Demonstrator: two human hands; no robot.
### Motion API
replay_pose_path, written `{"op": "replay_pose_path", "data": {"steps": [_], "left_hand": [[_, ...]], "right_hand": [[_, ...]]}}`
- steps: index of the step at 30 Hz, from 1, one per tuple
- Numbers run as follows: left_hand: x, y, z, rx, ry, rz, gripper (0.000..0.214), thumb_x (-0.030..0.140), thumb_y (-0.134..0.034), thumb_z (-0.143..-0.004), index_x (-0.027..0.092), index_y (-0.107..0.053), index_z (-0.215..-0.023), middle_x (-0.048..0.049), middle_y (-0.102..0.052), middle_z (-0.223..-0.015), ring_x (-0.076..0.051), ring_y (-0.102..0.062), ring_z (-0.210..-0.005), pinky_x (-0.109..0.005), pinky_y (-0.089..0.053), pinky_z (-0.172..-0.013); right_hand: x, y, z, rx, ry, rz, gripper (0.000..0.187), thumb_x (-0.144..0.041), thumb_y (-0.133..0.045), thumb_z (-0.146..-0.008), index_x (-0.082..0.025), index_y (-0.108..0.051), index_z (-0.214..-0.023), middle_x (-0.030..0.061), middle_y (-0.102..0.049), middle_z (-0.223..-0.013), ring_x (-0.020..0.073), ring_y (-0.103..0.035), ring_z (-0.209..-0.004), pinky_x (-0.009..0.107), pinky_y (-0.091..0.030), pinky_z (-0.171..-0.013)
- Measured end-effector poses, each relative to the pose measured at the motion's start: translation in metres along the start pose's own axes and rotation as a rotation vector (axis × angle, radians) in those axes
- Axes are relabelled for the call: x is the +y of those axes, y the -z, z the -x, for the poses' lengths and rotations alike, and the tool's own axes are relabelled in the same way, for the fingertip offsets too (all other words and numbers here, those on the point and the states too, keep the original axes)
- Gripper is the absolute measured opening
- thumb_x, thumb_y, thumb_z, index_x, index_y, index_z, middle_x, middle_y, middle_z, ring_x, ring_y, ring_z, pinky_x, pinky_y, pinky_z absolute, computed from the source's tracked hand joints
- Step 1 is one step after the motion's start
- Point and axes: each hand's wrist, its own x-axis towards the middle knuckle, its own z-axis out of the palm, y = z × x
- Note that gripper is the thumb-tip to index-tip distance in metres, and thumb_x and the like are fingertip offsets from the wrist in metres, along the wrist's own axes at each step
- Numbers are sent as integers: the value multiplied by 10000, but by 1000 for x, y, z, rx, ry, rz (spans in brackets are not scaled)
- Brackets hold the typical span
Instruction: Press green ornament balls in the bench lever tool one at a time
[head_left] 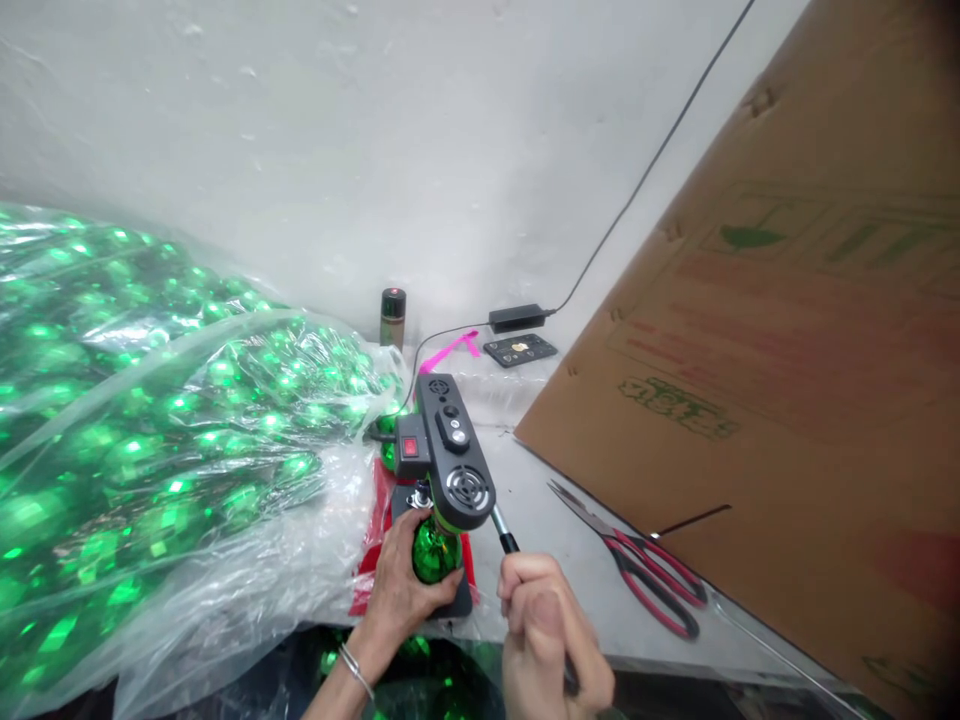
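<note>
My left hand is closed around a shiny green bauble, thumb and fingers on either side of it. The bauble sits beneath the round front end of a black bench machine with a red switch; its top is hidden under the head. My right hand is wrapped around the black-gripped lever on the machine's right side. Under the machine lies a red sheet, partly covered by its dark base.
A large clear plastic bag of green baubles fills the left. Red-handled scissors lie at right, beside a tall cardboard box. Behind stand a dark-capped bottle, a power adapter, a phone and pink ribbon.
</note>
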Motion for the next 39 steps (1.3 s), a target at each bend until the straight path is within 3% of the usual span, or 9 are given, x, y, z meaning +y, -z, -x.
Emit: {"op": "replay_pose_path", "data": {"steps": [13,24,31,39], "left_hand": [[-1,-3,1,27,-6,-12,639,270,-816,-700,201,-671,-1319,-134,-783,-1243,-375,-771,-1159,-610,-634,-1040],[2,-1,-1,6,46,7,668,297,-819,-687,219,-674,-1335,-132,-786,-1271,-372,-753,-1200,-605,-607,-1083],[7,2,-3,13,19,-16,641,316,-820,-686,214,-684,-1304,-116,-796,-1196,-367,-780,-1118,-594,-645,-1025],[7,2,-3,13,7,-16,634,306,-807,-697,199,-680,-1308,-135,-794,-1238,-376,-777,-1157,-610,-637,-1045]], "right_hand": [[5,-2,5,14,-36,-3,407,-171,-476,-1116,-221,-474,-712,-33,-496,-662,110,-525,-626,248,-396,-553],[5,-3,5,24,-40,1,396,-166,-471,-1116,-219,-487,-724,-33,-504,-666,113,-532,-619,255,-393,-553],[5,-4,5,37,-31,-1,406,-139,-463,-1113,-215,-481,-715,-27,-510,-674,110,-531,-623,259,-388,-554],[4,-4,4,26,-39,-8,403,-145,-455,-1113,-217,-473,-716,-36,-499,-667,103,-526,-625,248,-396,-557]]}}
